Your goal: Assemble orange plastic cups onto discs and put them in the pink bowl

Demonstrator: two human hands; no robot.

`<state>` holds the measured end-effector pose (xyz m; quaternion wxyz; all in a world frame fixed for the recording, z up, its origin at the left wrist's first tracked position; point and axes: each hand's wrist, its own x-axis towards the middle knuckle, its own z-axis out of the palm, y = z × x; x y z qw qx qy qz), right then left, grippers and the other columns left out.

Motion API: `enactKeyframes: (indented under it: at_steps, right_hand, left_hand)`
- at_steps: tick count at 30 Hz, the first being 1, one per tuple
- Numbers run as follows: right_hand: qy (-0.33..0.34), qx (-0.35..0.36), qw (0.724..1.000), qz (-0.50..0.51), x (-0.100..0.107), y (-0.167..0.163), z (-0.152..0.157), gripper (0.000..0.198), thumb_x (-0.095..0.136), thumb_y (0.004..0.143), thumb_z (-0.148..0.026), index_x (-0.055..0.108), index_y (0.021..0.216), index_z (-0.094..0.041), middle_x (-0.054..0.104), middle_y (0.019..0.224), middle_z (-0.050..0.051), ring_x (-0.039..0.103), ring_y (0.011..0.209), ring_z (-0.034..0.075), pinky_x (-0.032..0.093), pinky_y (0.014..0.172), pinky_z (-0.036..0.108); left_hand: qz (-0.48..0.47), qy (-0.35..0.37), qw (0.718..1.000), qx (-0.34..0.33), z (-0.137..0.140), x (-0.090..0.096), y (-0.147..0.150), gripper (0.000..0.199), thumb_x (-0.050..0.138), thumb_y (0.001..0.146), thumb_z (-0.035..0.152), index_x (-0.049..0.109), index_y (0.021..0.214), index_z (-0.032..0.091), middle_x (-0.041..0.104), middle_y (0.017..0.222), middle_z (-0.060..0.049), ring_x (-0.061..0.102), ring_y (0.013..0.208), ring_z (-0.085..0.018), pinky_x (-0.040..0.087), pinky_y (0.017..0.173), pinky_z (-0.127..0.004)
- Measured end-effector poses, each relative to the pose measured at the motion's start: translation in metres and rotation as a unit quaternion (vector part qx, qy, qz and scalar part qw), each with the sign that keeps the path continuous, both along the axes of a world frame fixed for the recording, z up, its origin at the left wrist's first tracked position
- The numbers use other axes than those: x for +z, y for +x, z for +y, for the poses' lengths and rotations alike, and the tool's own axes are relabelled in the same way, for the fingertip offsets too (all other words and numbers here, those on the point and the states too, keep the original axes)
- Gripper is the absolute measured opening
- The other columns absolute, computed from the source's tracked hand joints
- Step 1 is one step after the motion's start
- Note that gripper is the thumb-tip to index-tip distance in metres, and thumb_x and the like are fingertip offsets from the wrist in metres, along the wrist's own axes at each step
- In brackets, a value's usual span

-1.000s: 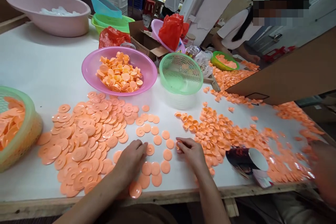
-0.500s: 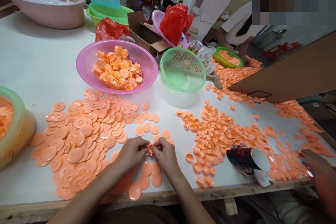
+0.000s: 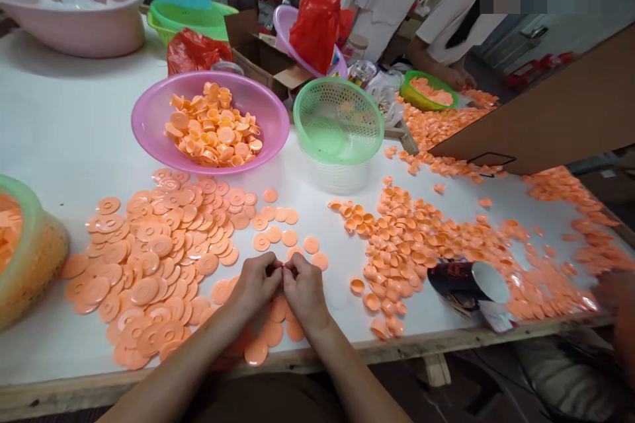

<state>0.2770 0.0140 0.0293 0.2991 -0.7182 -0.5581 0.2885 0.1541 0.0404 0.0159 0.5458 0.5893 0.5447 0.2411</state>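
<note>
Close together above the table's front part, my left hand [image 3: 256, 283] and my right hand [image 3: 304, 287] are both closed in a pinch. Between their fingertips sits a small orange plastic piece [image 3: 283, 265], almost wholly hidden by the fingers. Flat orange discs [image 3: 149, 258] lie in a broad heap on the left, with several loose ones around and under my hands. To the right spreads a pile of small orange cups [image 3: 401, 238]. Behind the discs, a pink basin [image 3: 149, 125] holds orange cup-and-disc pieces.
A green strainer basket [image 3: 342, 125] stands beyond my hands. At the left edge is another green basket [image 3: 47, 244] with orange parts. A dark printed paper cup [image 3: 454, 279] lies on its side at right. A cardboard sheet [image 3: 546, 112] and two co-workers' arms are on the right.
My hands have drawn closer together, covering the orange piece that showed more between the fingers before. The view has shifted slightly. The co-worker's hand at far right has moved right.
</note>
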Motion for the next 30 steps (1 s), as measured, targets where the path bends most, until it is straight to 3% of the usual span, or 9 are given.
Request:
enactKeyframes:
  at_steps: [6,9,11,15,17,20,22,25,30]
  right_hand:
    - [-0.026,0.071,0.992,0.106,0.011,0.025,0.003,0.018,0.051,0.077,-0.019,0.067,0.069,-0.020,0.066,0.062,0.001,0.061,0.057,0.017,0.045,0.052,0.026]
    - [0.052,0.021,0.998,0.034,0.017,0.067,-0.013,0.026,0.050,0.082,-0.028,0.073,0.089,-0.020,0.071,0.082,0.007,0.065,0.073,0.022,0.051,0.064,0.033]
    - [0.096,-0.048,0.991,-0.077,0.017,0.101,-0.025,0.029,0.051,0.079,-0.029,0.074,0.094,-0.019,0.069,0.088,0.010,0.064,0.084,0.026,0.051,0.074,0.039]
    - [0.064,-0.071,0.978,-0.183,0.008,0.144,-0.042,0.031,0.047,0.077,-0.026,0.076,0.087,-0.019,0.067,0.084,0.012,0.062,0.086,0.029,0.049,0.079,0.043]
    - [0.039,-0.069,0.983,-0.166,0.005,0.147,-0.047,0.031,0.047,0.080,-0.027,0.076,0.085,-0.019,0.069,0.085,0.012,0.063,0.085,0.028,0.049,0.078,0.041]
    - [0.019,-0.074,0.989,-0.125,0.006,0.140,-0.048,0.030,0.049,0.083,-0.033,0.075,0.084,-0.019,0.071,0.087,0.011,0.066,0.084,0.026,0.050,0.078,0.038]
    - [0.011,-0.071,0.993,-0.091,0.009,0.136,-0.049,0.029,0.052,0.083,-0.037,0.074,0.087,-0.019,0.072,0.089,0.011,0.066,0.083,0.025,0.051,0.077,0.036]
    - [0.002,-0.066,0.996,-0.063,0.015,0.130,-0.048,0.025,0.055,0.079,-0.034,0.074,0.087,-0.019,0.072,0.087,0.010,0.066,0.082,0.024,0.051,0.074,0.034]
    - [-0.019,-0.065,0.998,0.012,0.016,0.093,-0.034,0.018,0.054,0.078,-0.028,0.070,0.078,-0.020,0.071,0.075,0.006,0.065,0.071,0.022,0.049,0.066,0.031]
  left_hand:
    - [0.076,0.023,0.997,0.002,0.006,0.021,0.004,0.010,0.051,0.068,0.014,0.054,0.060,0.017,0.057,0.053,0.003,0.055,0.048,-0.011,0.037,0.046,-0.021]
    - [0.007,0.044,0.996,0.076,0.039,0.059,-0.015,0.011,0.051,0.072,0.018,0.053,0.061,0.018,0.051,0.047,0.006,0.052,0.037,-0.010,0.037,0.039,-0.020]
    - [-0.017,0.130,0.979,0.153,0.076,0.094,-0.035,0.012,0.055,0.074,0.023,0.056,0.064,0.017,0.054,0.049,0.005,0.056,0.040,-0.011,0.043,0.042,-0.021]
    - [-0.051,0.206,0.946,0.243,0.136,0.143,-0.064,0.030,0.062,0.075,0.032,0.066,0.098,0.013,0.061,0.059,0.002,0.060,0.048,-0.012,0.051,0.049,-0.024]
    - [-0.028,0.192,0.961,0.199,0.137,0.137,-0.065,0.033,0.063,0.076,0.035,0.067,0.101,0.013,0.061,0.060,0.002,0.059,0.049,-0.012,0.050,0.050,-0.024]
    - [0.071,0.187,0.979,0.034,0.104,0.095,-0.056,0.018,0.060,0.078,0.030,0.070,0.084,0.016,0.062,0.065,-0.001,0.059,0.059,-0.013,0.047,0.059,-0.025]
    - [0.138,0.212,0.965,-0.063,0.073,0.060,-0.048,0.015,0.056,0.079,0.025,0.069,0.082,0.018,0.063,0.077,-0.003,0.057,0.068,-0.014,0.044,0.064,-0.026]
    - [0.213,0.239,0.940,-0.117,0.033,0.023,-0.035,0.019,0.048,0.085,0.024,0.065,0.078,0.019,0.057,0.085,-0.003,0.051,0.071,-0.014,0.037,0.063,-0.026]
    - [0.198,0.224,0.939,-0.169,-0.001,0.012,-0.018,0.018,0.044,0.083,0.015,0.060,0.075,0.020,0.054,0.086,-0.002,0.051,0.078,-0.016,0.034,0.065,-0.026]
